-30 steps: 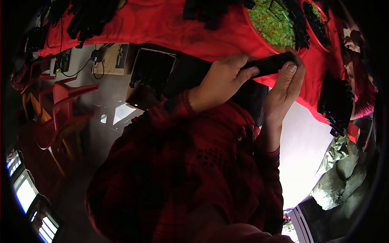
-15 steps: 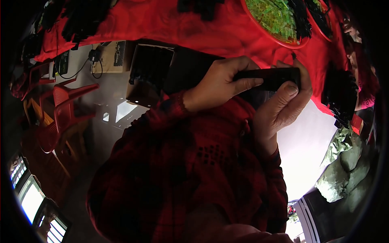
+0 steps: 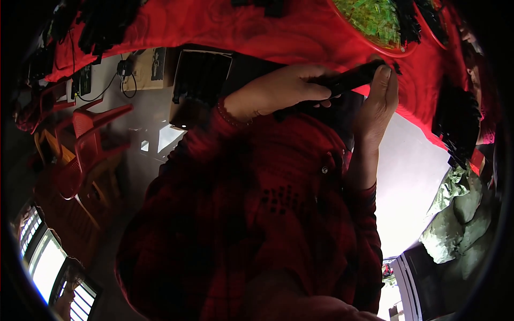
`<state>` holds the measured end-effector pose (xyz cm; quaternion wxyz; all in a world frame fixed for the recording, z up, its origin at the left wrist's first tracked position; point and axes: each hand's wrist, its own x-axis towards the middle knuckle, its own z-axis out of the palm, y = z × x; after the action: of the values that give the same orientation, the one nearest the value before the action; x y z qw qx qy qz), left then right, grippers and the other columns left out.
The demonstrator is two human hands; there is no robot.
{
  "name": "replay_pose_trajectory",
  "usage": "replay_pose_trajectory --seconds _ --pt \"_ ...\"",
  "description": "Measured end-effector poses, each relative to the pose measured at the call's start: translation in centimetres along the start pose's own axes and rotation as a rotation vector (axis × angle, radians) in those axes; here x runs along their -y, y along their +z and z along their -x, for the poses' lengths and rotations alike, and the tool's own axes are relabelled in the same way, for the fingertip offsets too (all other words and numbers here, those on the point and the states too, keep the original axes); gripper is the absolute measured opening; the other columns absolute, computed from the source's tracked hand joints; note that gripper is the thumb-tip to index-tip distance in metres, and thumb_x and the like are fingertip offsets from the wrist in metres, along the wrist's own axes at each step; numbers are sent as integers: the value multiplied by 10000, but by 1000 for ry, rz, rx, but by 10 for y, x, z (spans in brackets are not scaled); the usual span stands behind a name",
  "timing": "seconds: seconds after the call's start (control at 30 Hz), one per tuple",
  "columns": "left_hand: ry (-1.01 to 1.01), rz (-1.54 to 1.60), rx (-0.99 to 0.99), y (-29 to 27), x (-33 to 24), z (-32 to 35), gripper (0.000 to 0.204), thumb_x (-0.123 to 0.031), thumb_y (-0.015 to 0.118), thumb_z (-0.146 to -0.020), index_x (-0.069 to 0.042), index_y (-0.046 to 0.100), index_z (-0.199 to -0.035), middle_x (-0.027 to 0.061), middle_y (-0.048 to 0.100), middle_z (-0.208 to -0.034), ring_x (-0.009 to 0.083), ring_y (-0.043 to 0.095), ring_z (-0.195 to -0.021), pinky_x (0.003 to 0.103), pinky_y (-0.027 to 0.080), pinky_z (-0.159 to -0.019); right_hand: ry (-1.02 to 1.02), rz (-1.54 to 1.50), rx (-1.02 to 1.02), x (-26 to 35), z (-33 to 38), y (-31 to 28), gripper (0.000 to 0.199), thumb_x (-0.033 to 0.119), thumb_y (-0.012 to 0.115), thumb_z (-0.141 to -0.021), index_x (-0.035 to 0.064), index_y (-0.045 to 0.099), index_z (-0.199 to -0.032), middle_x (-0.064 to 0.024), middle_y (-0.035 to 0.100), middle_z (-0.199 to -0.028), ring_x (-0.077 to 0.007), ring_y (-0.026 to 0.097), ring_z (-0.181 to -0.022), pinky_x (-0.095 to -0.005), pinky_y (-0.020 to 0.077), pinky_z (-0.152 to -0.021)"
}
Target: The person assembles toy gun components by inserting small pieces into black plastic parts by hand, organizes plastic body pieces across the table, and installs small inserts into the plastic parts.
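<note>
My left hand is closed round the near end of a long, narrow black piece, its thumb lying along the top. At the other end my right hand grips the same piece, thumb pointing up and the other fingers mostly hidden behind. The piece slants up to the right, in front of the red-covered table. It is too dark to tell its exact kind. Just beyond my right hand stands a red-rimmed round basin holding many small green and yellowish pieces.
Bundles of black strips lie on the table's left, with another dark pile at its right edge. Under the table is an open carton of dark contents. Red plastic chairs stand left; pale sacks lie right.
The black piece has tilted, its right end now higher. My right hand has turned more upright and straightened its thumb; my left hand has shifted slightly left. The view has moved slightly.
</note>
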<state>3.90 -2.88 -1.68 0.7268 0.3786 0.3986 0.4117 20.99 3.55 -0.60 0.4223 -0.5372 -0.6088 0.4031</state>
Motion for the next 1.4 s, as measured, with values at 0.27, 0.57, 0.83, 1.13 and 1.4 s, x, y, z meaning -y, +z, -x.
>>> replay_pose_trajectory --seconds 0.27,0.57,0.83,1.13,1.4 --pt "43 -333 -199 3 11 -12 272 -153 578 -962 -1 609 -1186 38 668 -940 119 636 -839 266 516 -767 -67 39 15 -2 -2 6 372 251 397 -1060 -69 567 -1144 -60 549 -875 -134 497 -797 -268 426 -747" --pt "264 -367 -383 11 11 -7 197 -132 665 -925 -24 650 -1090 12 676 -883 85 625 -849 237 512 -733 -428 158 -62 2 12 10 404 282 389 -1054 -48 503 -1257 -113 580 -957 -165 496 -840 -288 409 -792" --pt "293 -260 -483 23 14 1 472 -31 747 -835 -58 538 -1257 65 674 -969 115 640 -911 242 529 -783 -432 220 -32 11 27 1 391 251 396 -1040 -56 501 -1259 -162 569 -1028 -248 465 -933 -364 365 -855" --pt "129 -133 -353 18 7 -6 344 -120 689 -911 -28 538 -1206 37 650 -914 97 617 -824 242 517 -733 -237 285 -44 18 18 3 359 243 410 -1035 -31 534 -1230 -124 632 -997 -226 480 -902 -346 373 -865" --pt "128 -231 -212 5 -1 2 277 -121 632 -946 -15 598 -1199 15 646 -907 76 616 -833 222 506 -745 -267 195 -53 11 8 3 401 280 390 -1051 -48 530 -1233 -89 598 -870 -159 507 -789 -290 424 -756"
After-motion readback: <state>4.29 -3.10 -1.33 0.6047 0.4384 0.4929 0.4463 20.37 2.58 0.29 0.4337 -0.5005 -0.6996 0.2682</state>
